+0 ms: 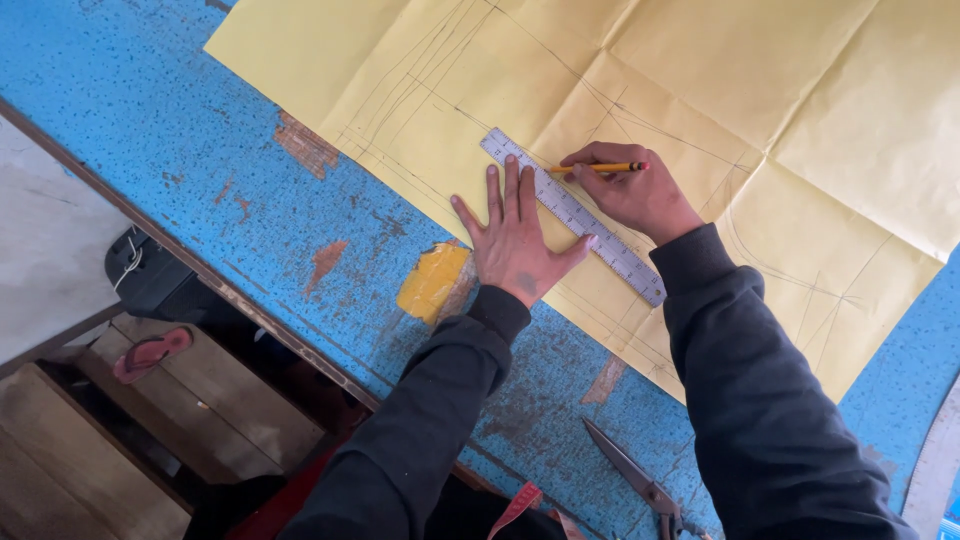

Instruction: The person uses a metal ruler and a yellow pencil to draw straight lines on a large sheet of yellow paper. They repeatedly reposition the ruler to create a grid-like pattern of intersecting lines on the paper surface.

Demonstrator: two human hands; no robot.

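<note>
From the head camera, looking straight down: a large sheet of creased yellow pattern paper (700, 120), already marked with thin pencil lines, lies flat on a worn blue-painted wooden table (200, 170) whose paint has chipped away in brown patches.

A long silver metal ruler (575, 215) rests diagonally on the sheet near its lower edge. The left hand (515, 240) lies palm-down with its fingers spread and flat, fingertips on the paper just beside the ruler and the thumb stretched out to its edge, seemingly to stop it from sliding. The right hand (635, 190) sits on the far side of the ruler, its fingers curled and pinching a yellow pencil with a red end (598, 168), whose tip points down at the ruler's edge, placed so a line can follow the straight edge. Both forearms wear dark sleeves.

A scrap of yellow tape or paper (432, 282) sticks to the table just left of the left wrist. Dark metal scissors (635, 478) lie closed near the table's near edge, well apart from the hands. A pink sandal (150, 353) rests on the wooden steps below.
</note>
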